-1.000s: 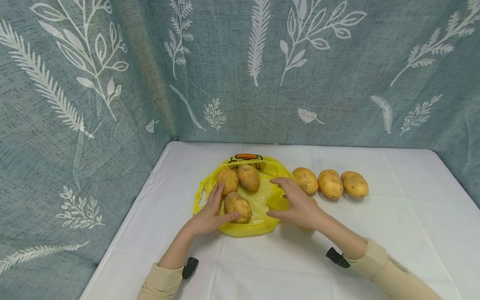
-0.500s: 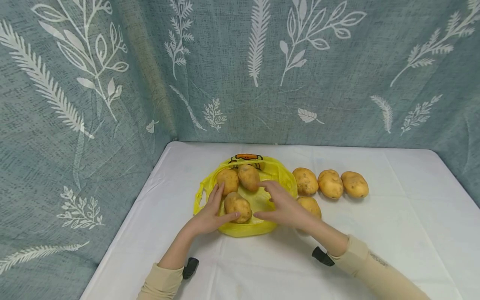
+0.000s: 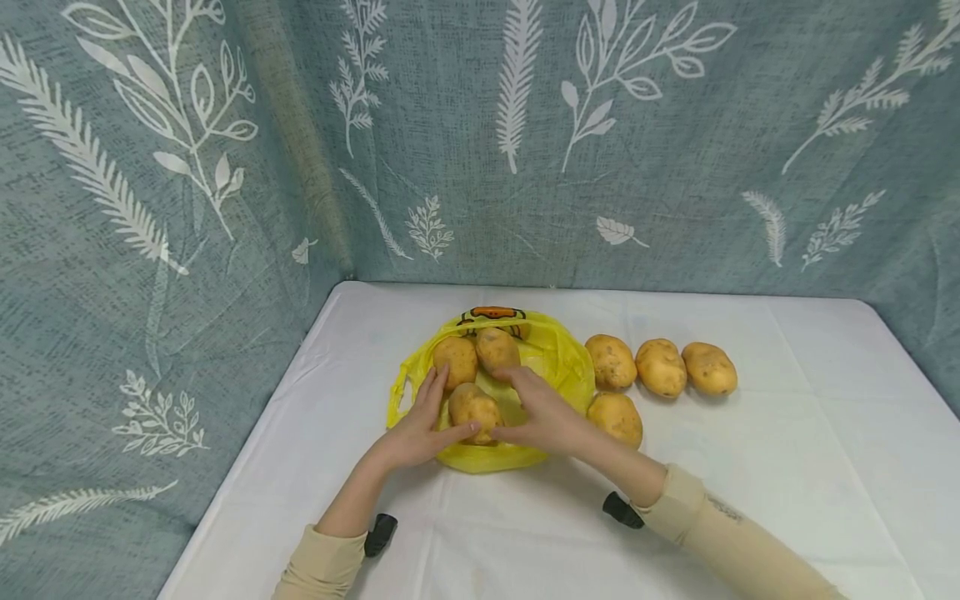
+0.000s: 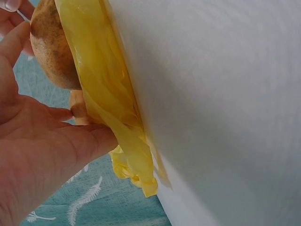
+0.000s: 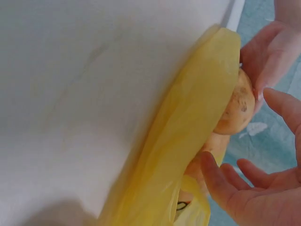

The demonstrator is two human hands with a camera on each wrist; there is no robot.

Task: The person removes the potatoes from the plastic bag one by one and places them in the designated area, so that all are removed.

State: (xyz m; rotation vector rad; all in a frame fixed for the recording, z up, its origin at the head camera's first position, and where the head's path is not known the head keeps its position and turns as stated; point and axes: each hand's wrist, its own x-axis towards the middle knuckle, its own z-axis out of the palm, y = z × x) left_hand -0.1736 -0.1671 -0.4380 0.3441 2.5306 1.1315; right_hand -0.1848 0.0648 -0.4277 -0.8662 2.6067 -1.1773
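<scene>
A yellow plastic bag (image 3: 576, 367) lies spread open on the white table, with three potatoes in its mouth. My left hand (image 3: 411, 435) rests at the bag's left rim. Its thumb touches the front potato (image 3: 472, 403), and its fairly straight fingers reach along the left side to the back-left potato (image 3: 456, 354). My right hand (image 3: 553, 417) is spread over the right part of the bag. Its thumb is close to the front potato, and its fingertips are near the back-middle potato (image 3: 497, 346). The right wrist view shows the right fingers (image 5: 216, 181) apart and slightly bent.
Right of the bag, one potato (image 3: 615, 419) lies near my right forearm. A row of three potatoes, the nearest one (image 3: 611, 362) against the bag's edge, lies behind it. A blue-grey leaf-patterned curtain (image 3: 465, 167) hangs at the back and left of the table (image 3: 795, 450).
My right hand has moved left across the bag toward the front potato, uncovering the loose potato by the forearm. My left hand and the potatoes have stayed in place.
</scene>
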